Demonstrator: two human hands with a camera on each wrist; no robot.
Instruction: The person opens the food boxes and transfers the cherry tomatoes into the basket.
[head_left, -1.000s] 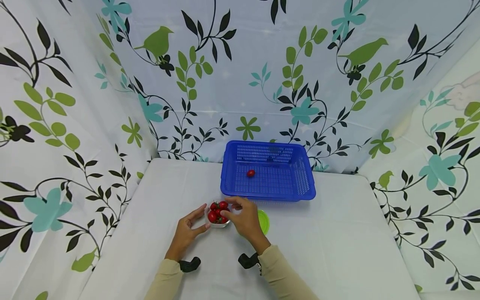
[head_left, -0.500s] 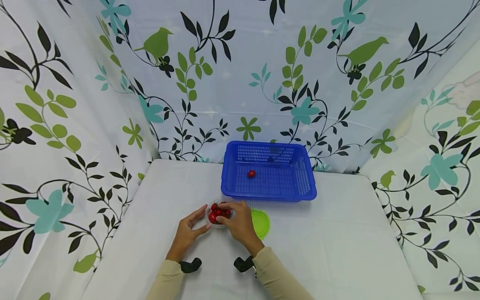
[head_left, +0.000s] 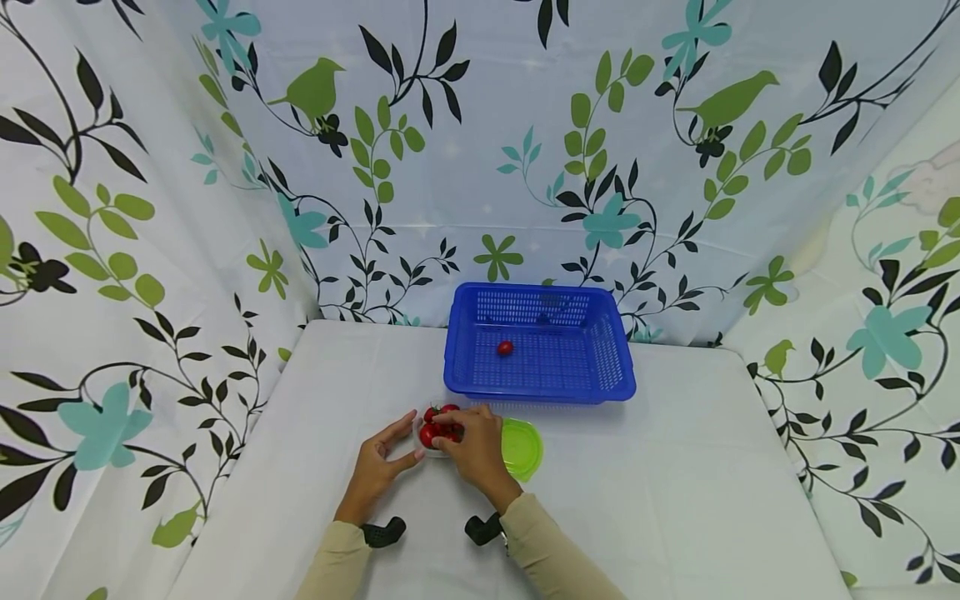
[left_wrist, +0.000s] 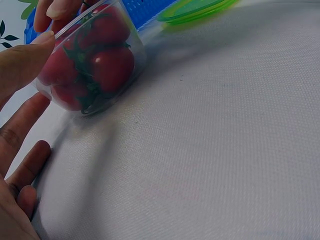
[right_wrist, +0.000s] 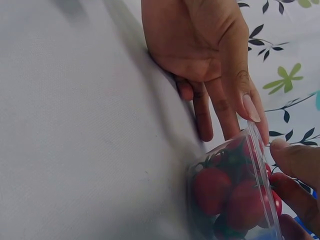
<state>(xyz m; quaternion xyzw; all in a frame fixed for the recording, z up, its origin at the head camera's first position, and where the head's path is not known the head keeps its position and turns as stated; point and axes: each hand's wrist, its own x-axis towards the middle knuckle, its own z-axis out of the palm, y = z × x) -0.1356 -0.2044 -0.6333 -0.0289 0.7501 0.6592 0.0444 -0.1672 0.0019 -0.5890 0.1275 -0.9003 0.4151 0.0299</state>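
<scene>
Left hand (head_left: 378, 467) is gripping the clear tub (right_wrist: 262, 175) of tomatoes (left_wrist: 113, 67), closer to the table (head_left: 675, 483)'s left edge than its right. Right hand (head_left: 480, 454) is on the tomatoes, can't tell if it's pinching one.

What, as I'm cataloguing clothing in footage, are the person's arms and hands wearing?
The left sleeve and right sleeve are plain beige and reach the wrists. A black, bent device sits at each wrist, one on the left, one on the right. The left hand and right hand are bare, without gloves.
</scene>
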